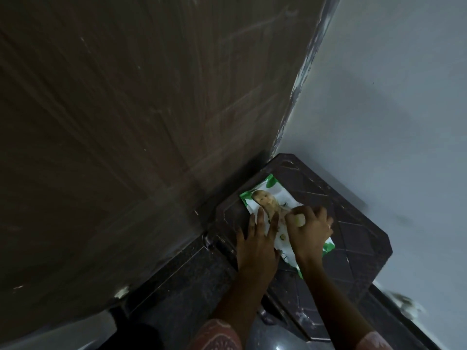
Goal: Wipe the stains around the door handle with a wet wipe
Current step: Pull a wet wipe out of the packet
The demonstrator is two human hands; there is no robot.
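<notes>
Green-white wipe pack near stool edge; left hand flat on it, right hand pinching.

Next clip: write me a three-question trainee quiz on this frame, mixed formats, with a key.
1. True or false: the wipes pack lies on the dark stool.
2. Which hand lies flat on the pack? A) left hand B) right hand
3. Fill in: the stool stands in the corner between the brown door and the ___ wall.

Key: 1 true; 2 A; 3 white.
</notes>
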